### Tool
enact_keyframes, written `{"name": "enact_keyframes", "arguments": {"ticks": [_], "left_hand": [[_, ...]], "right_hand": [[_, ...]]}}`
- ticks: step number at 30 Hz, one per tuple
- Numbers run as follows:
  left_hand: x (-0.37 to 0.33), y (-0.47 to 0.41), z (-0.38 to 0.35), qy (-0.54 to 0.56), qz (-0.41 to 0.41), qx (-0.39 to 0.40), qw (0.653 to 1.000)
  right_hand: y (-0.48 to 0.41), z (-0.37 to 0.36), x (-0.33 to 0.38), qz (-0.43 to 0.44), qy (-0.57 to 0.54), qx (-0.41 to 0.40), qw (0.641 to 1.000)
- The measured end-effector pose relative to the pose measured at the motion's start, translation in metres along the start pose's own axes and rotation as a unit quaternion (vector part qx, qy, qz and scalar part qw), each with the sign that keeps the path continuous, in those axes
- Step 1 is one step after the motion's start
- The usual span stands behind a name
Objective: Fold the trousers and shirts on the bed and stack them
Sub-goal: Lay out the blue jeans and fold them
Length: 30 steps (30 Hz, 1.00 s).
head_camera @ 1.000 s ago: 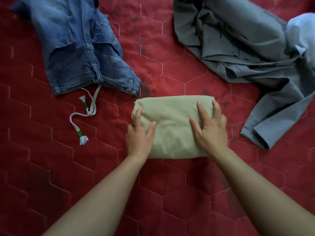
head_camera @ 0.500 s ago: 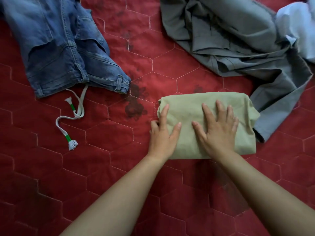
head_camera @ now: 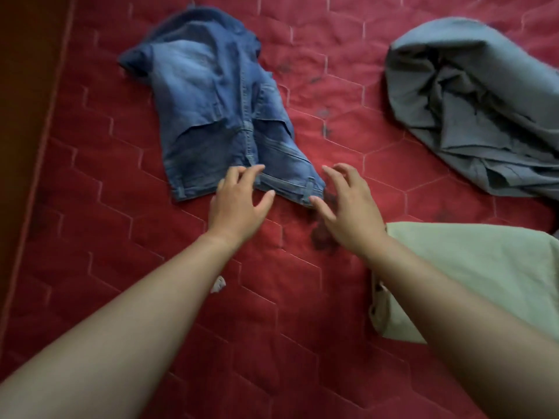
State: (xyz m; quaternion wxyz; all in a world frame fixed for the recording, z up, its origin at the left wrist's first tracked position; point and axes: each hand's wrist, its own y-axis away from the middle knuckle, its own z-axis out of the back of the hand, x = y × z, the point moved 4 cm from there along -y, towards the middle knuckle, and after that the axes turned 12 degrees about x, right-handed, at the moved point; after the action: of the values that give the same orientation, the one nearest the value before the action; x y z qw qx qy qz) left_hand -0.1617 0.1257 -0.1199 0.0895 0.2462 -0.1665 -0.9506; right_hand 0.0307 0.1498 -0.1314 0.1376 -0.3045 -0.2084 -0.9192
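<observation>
Head: left hand [head_camera: 239,204], right hand [head_camera: 348,210] spread by jeans [head_camera: 211,101].

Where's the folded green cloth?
The folded green cloth lies on the red bed cover at the head view's lower right, partly behind the right forearm, below the crumpled grey garment.

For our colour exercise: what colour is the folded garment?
The folded garment is pale green, head view.

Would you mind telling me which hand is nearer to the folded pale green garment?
Right. The right hand is just up-left of the folded pale green garment, its forearm crossing over it; the left hand is farther left, fingers at the jeans waistband.
</observation>
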Motion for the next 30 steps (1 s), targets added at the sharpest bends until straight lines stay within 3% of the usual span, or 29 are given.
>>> {"name": "enact_keyframes", "arguments": {"ticks": [3, 6, 10, 14, 20, 22, 26, 30], "left_hand": [[0.033, -0.017, 0.023, -0.044, -0.004, -0.024, 0.999], [0.055, -0.031, 0.026, -0.059, -0.018, 0.010, 0.998], [0.071, -0.037, 0.008, -0.040, -0.035, 0.041, 0.998], [0.074, -0.035, -0.003, -0.058, -0.035, 0.027, 0.997], [0.080, -0.020, -0.011, -0.117, -0.076, 0.057, 0.989], [0.083, -0.020, -0.012, -0.125, -0.079, 0.052, 0.988], [0.092, -0.025, -0.009, -0.101, -0.044, 0.024, 0.994], [0.095, -0.031, -0.005, -0.091, -0.068, 0.009, 0.993]], "right_hand": [[-0.035, -0.026, 0.017, 0.013, 0.008, 0.032, 0.999], [-0.050, -0.053, 0.014, -0.010, 0.071, 0.048, 0.996], [-0.049, -0.061, 0.003, 0.013, 0.080, -0.012, 0.997], [-0.037, -0.042, -0.008, 0.045, 0.018, -0.035, 0.998], [-0.013, 0.034, -0.043, -0.046, 0.083, -0.104, 0.990], [-0.017, 0.031, -0.039, -0.059, 0.123, -0.074, 0.988], [-0.020, -0.004, -0.022, 0.006, 0.173, 0.001, 0.985], [-0.024, -0.027, -0.030, -0.003, 0.182, 0.029, 0.983]]}}
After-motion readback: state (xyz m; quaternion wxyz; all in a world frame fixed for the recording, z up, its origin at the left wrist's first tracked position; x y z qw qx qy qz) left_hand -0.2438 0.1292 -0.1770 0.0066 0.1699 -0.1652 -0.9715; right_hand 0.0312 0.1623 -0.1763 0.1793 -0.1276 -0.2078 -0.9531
